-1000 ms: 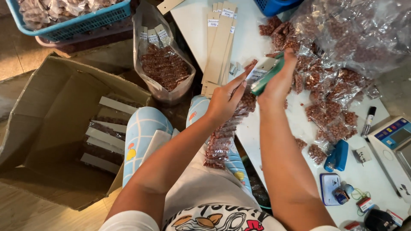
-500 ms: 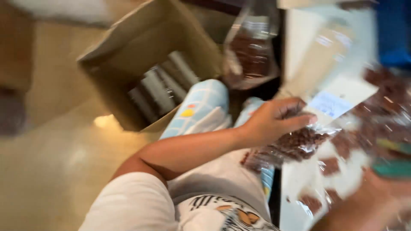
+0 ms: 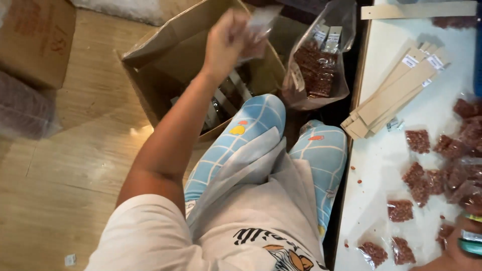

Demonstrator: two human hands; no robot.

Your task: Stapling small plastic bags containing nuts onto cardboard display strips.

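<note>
While left hand point(image 3: 227, 42) grips packet strip point(image 3: 256, 31) – above cardboard box point(image 3: 165, 65), right hand point(image 3: 454, 256) on table point(image 3: 381, 165)

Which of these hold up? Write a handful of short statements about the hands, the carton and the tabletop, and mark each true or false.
1. The left hand holds a small clear packet above the open cardboard carton. True.
2. The carton sits on the white table. False: it stands on the wooden floor, left of the person's knees.
3. Small packets of reddish-brown pieces lie on the white table. True.
4. The flat tan card strips are inside the carton. False: they lie fanned out on the table.
5. The right hand is raised over the carton. False: it rests low at the table's near edge.
</note>
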